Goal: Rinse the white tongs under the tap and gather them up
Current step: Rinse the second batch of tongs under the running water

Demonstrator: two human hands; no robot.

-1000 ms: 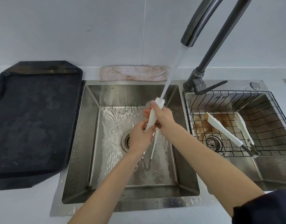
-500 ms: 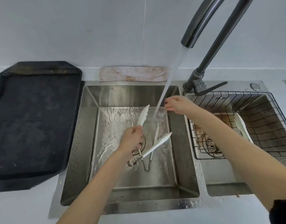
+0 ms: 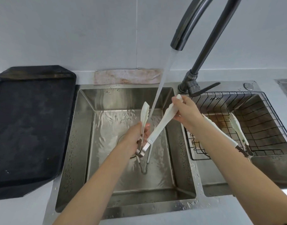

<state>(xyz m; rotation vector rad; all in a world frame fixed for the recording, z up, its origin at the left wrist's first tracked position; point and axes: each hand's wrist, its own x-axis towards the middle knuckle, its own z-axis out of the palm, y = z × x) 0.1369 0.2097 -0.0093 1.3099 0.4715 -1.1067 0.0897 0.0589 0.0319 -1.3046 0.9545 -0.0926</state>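
Head view: left hand (image 3: 133, 137) grips one arm of the white tongs (image 3: 157, 129) near the hinge; right hand (image 3: 186, 111) pinches the other arm's tip, spreading them over the sink (image 3: 84, 143), just beside the tap (image 3: 185, 31) stream. Second tongs (image 3: 236, 127) lie in the wire basket (image 3: 269, 111).

Our left hand (image 3: 134, 137) grips one arm of the white tongs (image 3: 157, 130) low down; our right hand (image 3: 185, 111) pinches the other arm's tip, forearms outstretched.

Pale grey wall (image 3: 74, 30) behind a white counter (image 3: 17, 213), evenly lit.
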